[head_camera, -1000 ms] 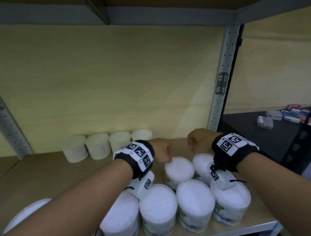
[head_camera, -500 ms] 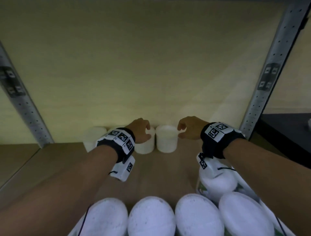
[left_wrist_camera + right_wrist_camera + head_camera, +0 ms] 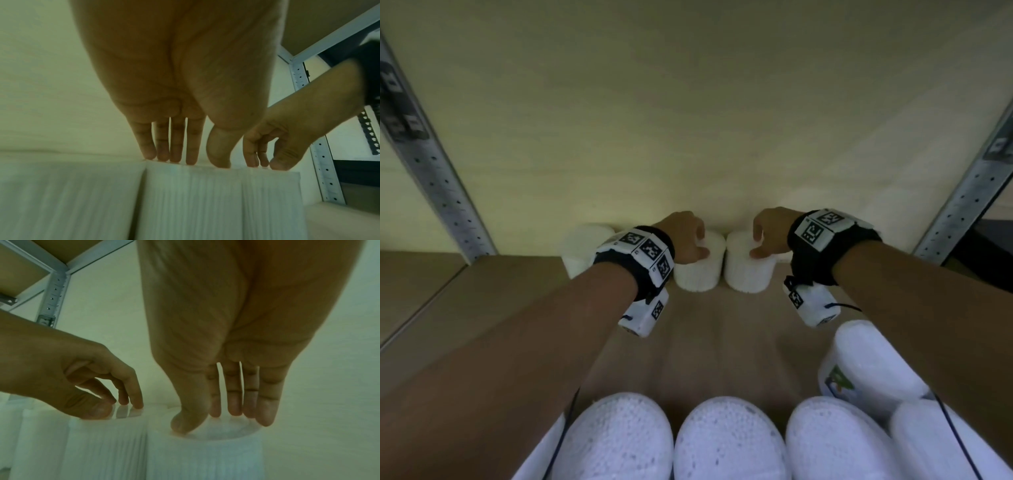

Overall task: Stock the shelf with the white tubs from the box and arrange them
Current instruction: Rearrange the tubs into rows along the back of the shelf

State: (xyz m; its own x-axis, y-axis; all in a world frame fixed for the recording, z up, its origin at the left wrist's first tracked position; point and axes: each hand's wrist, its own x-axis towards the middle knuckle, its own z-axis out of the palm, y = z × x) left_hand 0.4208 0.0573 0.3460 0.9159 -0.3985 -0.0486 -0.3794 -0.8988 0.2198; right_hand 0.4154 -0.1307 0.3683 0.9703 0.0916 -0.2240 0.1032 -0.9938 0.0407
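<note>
Nearest me, at 6 o'clock along the shelf's front edge, stood a row of white tubs point(image 3: 726, 442) with pebbled lids, and one more tub with a printed label point(image 3: 859, 370) sat at about 4 o'clock just behind them. The bare board of the shelf point(image 3: 722, 329) ran on from there toward 12 o'clock.

At the back, against the pale wall panel point(image 3: 688, 120), I was working the arranging step, as I judged it: the back row was being squared up. My left hand point(image 3: 685, 238) rested on the rim of one back tub point(image 3: 700, 270), fingers reaching down with the tips on its far edge and the thumb on the near edge, a light pinch over the top. My right hand point(image 3: 770, 231) did the same on the neighbouring tub point(image 3: 748, 270), thumb point(image 3: 185, 418) on the near rim and fingers point(image 3: 265, 410) across the lid (the wrist views showed this plainly). The two tubs stood just beside each other, almost touching. Another tub point(image 3: 582, 246) stood at 11 o'clock, partly hidden by my left wrist.

The next move, I reckoned, called for nudging both flush to the wall and level with that row, gently, since they looked light enough to tip. The box was not in view.
</note>
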